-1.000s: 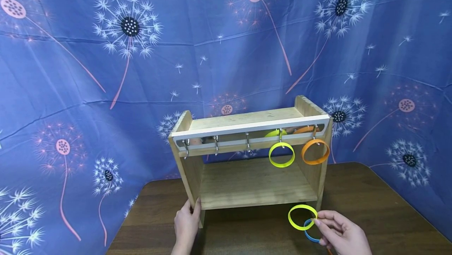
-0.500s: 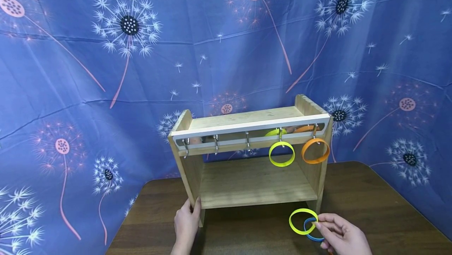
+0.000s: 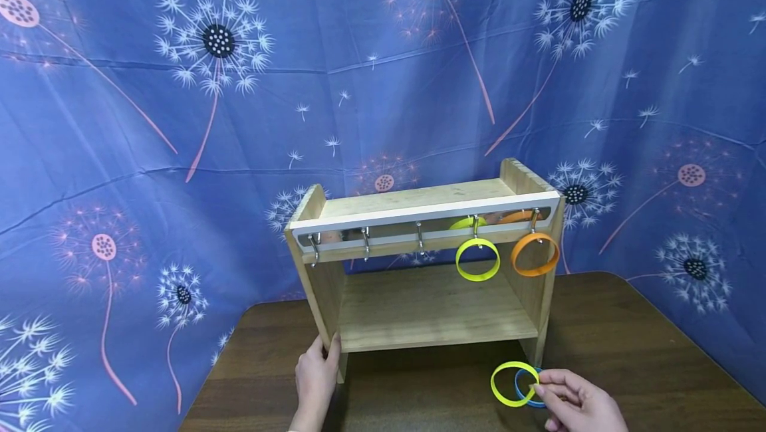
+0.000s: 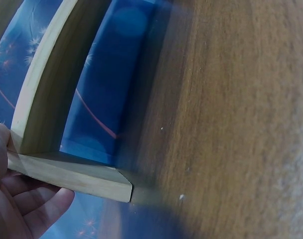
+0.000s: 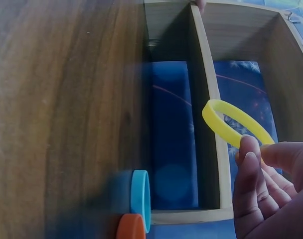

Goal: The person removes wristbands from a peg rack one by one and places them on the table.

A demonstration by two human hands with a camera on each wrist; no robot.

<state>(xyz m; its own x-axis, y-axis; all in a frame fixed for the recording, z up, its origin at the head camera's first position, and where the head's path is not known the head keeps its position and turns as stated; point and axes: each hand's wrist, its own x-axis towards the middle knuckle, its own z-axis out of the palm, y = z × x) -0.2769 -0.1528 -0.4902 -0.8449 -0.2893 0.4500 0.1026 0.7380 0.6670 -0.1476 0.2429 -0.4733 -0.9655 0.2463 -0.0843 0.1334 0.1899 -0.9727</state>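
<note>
My right hand pinches a yellow wristband between thumb and fingertips, holding it up off the table in front of the shelf's right foot. Below it on the table lies a blue wristband, partly covered by the yellow one in the head view. My left hand grips the lower left side panel of a small wooden shelf, its thumb at the front and its fingers round the outer face. From the shelf's hook rail hang another yellow wristband and an orange wristband, on the two rightmost hooks.
An orange-red wristband lies beside the blue one in the right wrist view. Three hooks at the left of the rail carry nothing. The shelf stands on a brown wooden table, with a blue dandelion-print cloth behind it.
My right hand has lowered the yellow wristband slightly, and the band has tilted more upright. My left hand keeps its grip on the shelf.
</note>
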